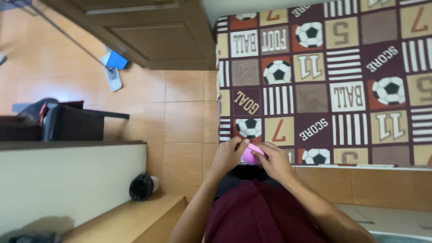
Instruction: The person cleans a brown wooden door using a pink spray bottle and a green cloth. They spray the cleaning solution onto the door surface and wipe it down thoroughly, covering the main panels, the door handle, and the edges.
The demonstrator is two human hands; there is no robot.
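Pinching a small pink thing [250,154] together, the left hand [228,155] and right hand [275,160] hold it over the rug's [342,81] near edge — a loose fingertip grip could drop it.

Both hands meet on a small pink rounded object [250,154]: left hand [229,155] pinching its upper edge, right hand [274,161] cupping its side; behind lies a patterned football-print bedcover [342,81]; a black cylinder [142,187] rests on the tan tiled floor [182,117].
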